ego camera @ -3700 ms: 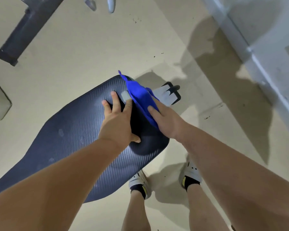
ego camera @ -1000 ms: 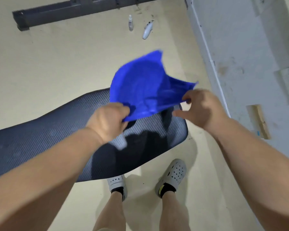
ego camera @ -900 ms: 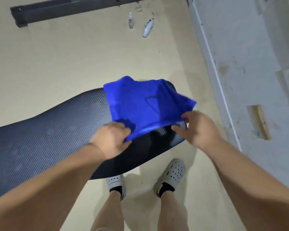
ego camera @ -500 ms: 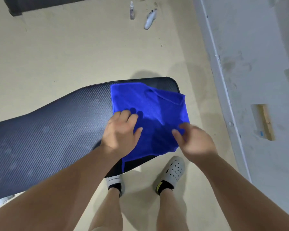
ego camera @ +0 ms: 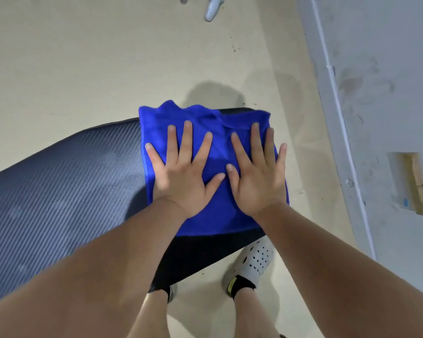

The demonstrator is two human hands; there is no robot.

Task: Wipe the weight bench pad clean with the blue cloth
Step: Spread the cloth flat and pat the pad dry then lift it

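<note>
The person stands at the end of the pad (ego camera: 59,191), bent over it, both bare arms reaching down; the cloth (ego camera: 215,215) lies spread out flat over the pad's rounded right end, its far edge rumpled into a few small peaks, its right side hanging just past the pad's edge. The left hand (ego camera: 183,174) lies palm down on the cloth's left half, fingers straight and fanned wide, gripping nothing; the right hand (ego camera: 257,176) lies the same way just beside it on the right half, fingers straight and a little closer together, also holding nothing; the two thumbs nearly meet in the middle. The pad is dark, with a fine woven texture, and runs off to the left out of sight; a strip of it shows bare below the cloth's near edge. Under that end a white perforated shoe (ego camera: 254,259) with a dark sock stands on the beige floor (ego camera: 83,57); the other foot is mostly hidden by the pad. A pale wall (ego camera: 388,69) with a thin pipe (ego camera: 337,106) runs along the right; a wood block (ego camera: 416,184) sits on it; a white bottle (ego camera: 213,8) lies on the floor at the far edge.
</note>
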